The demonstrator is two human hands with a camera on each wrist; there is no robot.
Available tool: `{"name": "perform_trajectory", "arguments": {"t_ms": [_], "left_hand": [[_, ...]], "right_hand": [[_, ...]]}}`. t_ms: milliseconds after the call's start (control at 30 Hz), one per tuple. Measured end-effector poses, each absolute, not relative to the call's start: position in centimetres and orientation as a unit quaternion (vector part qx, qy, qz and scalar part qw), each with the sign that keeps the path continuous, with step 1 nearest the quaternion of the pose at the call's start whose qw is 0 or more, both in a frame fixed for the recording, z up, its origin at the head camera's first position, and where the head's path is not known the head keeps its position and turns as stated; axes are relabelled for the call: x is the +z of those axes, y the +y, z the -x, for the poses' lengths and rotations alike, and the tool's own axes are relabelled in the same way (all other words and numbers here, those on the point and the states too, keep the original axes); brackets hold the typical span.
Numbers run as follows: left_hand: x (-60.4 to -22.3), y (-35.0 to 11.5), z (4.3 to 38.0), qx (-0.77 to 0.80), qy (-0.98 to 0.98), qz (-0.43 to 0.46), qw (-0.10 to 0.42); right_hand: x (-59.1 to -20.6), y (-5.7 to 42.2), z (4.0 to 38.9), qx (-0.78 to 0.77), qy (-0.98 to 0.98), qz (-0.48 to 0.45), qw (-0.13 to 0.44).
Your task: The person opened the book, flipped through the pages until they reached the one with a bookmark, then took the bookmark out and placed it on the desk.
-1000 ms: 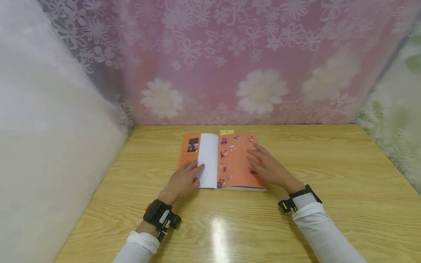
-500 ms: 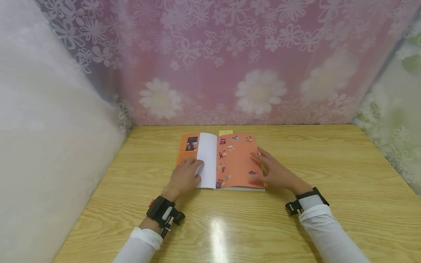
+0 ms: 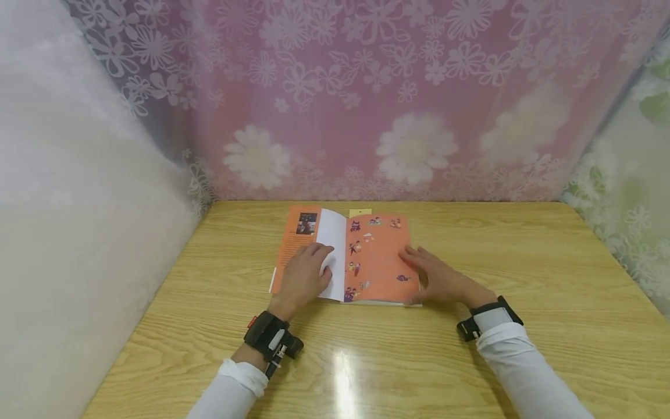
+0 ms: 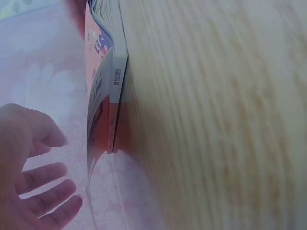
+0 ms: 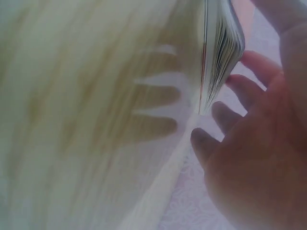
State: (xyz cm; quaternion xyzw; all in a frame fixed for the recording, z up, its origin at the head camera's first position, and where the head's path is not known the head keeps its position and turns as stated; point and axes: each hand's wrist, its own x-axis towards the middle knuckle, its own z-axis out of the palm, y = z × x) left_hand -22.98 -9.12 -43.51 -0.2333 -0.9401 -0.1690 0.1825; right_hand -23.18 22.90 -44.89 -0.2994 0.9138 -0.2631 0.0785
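Near the middle of the pale yellow wood-grain worktop [image 3: 523,262], an orange-and-white paperback book [image 3: 379,253] lies spread before a pink flowered cloth [image 3: 324,116]. The left hand [image 3: 300,279], fingers relaxed and parted with nothing visibly gripped, is over the white paper panel [image 3: 334,230] and the orange printed flap [image 3: 293,235]; contact is uncertain. The left wrist view shows this leaf slanting up off the surface, presumably because its fold springs back. The right hand [image 3: 445,282], thumb and gently bent fingers apart, borders the thick white page block [image 5: 223,57], fingertips at its edge without evident grip, apparently steadying it
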Motion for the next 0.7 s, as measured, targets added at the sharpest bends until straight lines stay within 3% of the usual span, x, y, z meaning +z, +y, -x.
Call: {"name": "perform_trajectory", "arguments": {"t_ms": [233, 700], "left_hand": [[-43.8, -9.0, 22.8, -0.158, -0.932, 0.279, 0.170], [-43.6, -7.4, 21.9, -0.146, -0.939, 0.295, 0.096]], "right_hand": [[-44.7, 22.6, 23.2, -0.241, 0.923, 0.292, 0.070], [-43.9, 22.5, 23.6, -0.282, 0.918, 0.280, 0.000]]}}
